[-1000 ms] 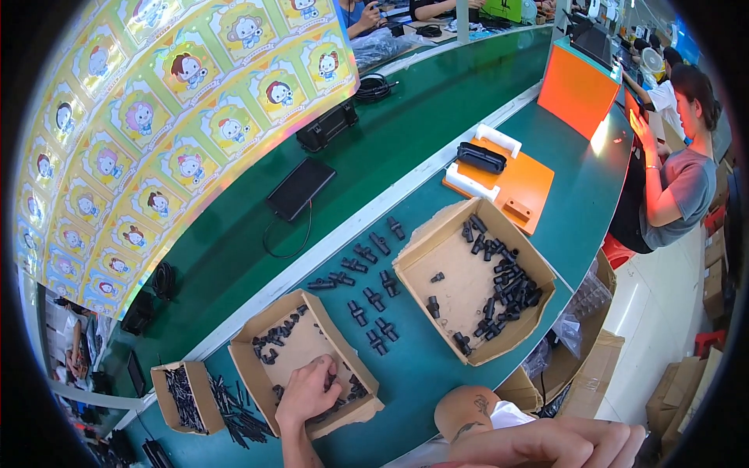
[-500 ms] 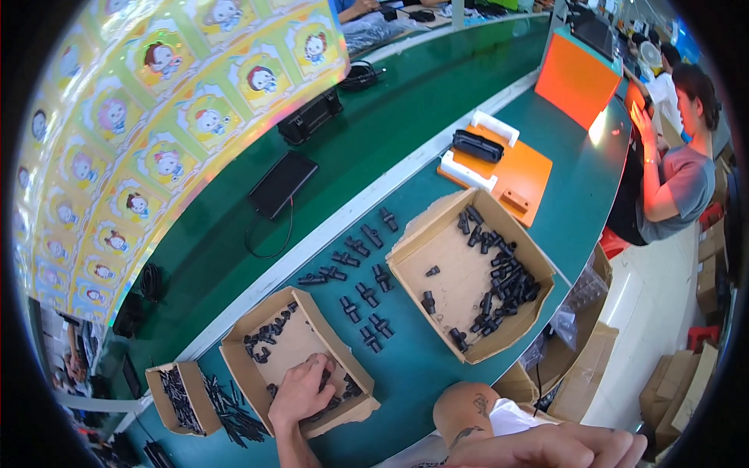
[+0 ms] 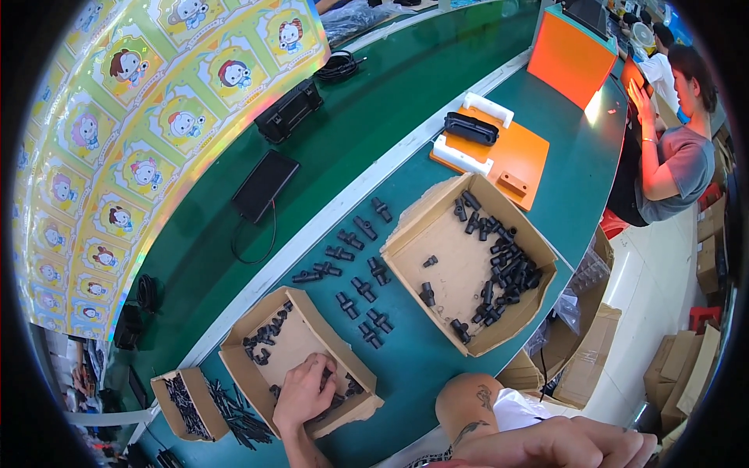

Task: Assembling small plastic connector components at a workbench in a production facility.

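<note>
My left hand (image 3: pixel 306 392) reaches into a mid-sized cardboard box (image 3: pixel 307 335), its fingers curled down among small black plastic pieces (image 3: pixel 266 337). Whether a piece is pinched in them is hard to make out. Across the lower right edge lies my right hand (image 3: pixel 573 444), fingers curled; anything inside it is hidden. Beyond the box, several black cylindrical connectors (image 3: pixel 363 289) lie spread on the green table (image 3: pixel 406 398). A larger cardboard box (image 3: pixel 425 242) to the right holds a heap of similar black connectors (image 3: pixel 511 269).
A narrow box (image 3: pixel 204 402) of thin black strips stands at left, with loose strips (image 3: pixel 238 413) beside it. Farther off are an orange board (image 3: pixel 524 160) with white blocks and a black flat device (image 3: pixel 265 186). A shiny cartoon sheet (image 3: pixel 172 140) hangs upper left; a person (image 3: pixel 679 156) sits at right.
The view has shifted slightly, so the table things appear a little higher and more to the left. My left hand stays in the box; my right hand remains curled at the lower edge.
</note>
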Tool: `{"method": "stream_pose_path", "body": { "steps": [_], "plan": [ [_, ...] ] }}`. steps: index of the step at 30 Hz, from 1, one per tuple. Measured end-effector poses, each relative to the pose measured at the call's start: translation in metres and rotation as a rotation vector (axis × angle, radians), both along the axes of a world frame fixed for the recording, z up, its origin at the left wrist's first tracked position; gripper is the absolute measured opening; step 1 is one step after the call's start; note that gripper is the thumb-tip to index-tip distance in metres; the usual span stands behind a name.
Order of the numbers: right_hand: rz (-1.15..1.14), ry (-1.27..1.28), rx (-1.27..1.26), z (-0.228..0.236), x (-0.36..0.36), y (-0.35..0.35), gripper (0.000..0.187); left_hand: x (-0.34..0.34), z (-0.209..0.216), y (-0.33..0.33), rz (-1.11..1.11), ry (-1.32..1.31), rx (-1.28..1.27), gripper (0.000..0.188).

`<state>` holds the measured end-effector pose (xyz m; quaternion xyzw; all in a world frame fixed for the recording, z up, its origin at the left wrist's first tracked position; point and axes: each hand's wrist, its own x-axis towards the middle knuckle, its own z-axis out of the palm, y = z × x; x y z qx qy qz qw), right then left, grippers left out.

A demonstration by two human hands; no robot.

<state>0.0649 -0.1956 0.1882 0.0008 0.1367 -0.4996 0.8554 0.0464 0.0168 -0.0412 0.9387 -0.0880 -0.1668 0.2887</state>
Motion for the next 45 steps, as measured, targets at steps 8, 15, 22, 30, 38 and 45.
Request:
{"method": "stream_pose_path", "body": {
  "steps": [8,15,22,30,38,45],
  "plan": [
    [-0.124,-0.523,0.065,-0.023,-0.005,-0.010,0.042,0.001,0.008,-0.005,0.023,0.066,-0.007,0.020],
    [-0.137,-0.578,0.146,-0.021,-0.002,-0.015,0.044,0.002,0.012,-0.005,0.061,0.087,-0.027,0.018],
    [-0.056,-0.412,0.172,-0.008,-0.001,-0.023,0.047,-0.003,0.015,0.002,0.089,0.042,-0.054,0.021],
    [-0.172,-0.520,0.129,-0.017,0.009,-0.026,0.044,-0.007,0.022,0.012,0.114,0.000,-0.072,0.023],
    [-0.301,-0.640,0.025,-0.031,0.021,-0.029,0.039,-0.005,0.029,0.009,0.079,0.053,-0.010,0.023],
    [-0.127,-0.483,-0.326,-0.040,0.021,-0.032,0.027,-0.008,0.027,0.019,-0.037,0.263,-0.065,0.037]
  ]
}}
